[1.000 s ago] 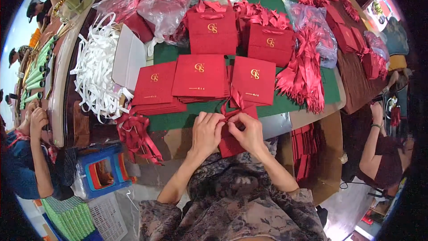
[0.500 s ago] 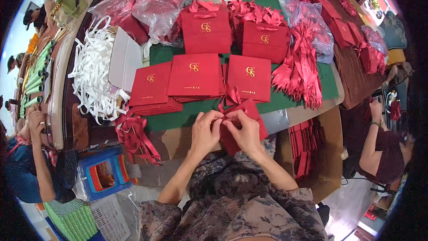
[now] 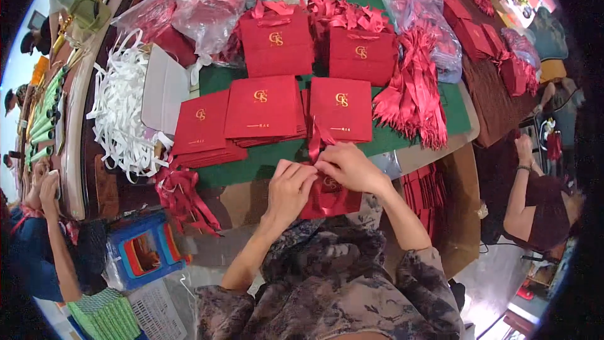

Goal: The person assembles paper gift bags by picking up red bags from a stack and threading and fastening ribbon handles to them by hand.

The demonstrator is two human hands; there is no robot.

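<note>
Meeting at their fingertips in the head view, the left hand [image 3: 289, 191] and right hand [image 3: 353, 169] pinch a red ribbon [image 3: 323, 132]. Beneath them, a red bag [image 3: 341, 203] sits before the person's torso, near stacked red bags [image 3: 261, 112].

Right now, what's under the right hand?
Part of a red bag with a gold emblem shows beneath the right hand; red ribbon shows beside it. The hand covers the bag's upper part; its exact contact is hidden.

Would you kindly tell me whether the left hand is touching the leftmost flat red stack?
Apart: the head view shows a strip of green mat between the left hand and the leftmost flat red stack.
</note>
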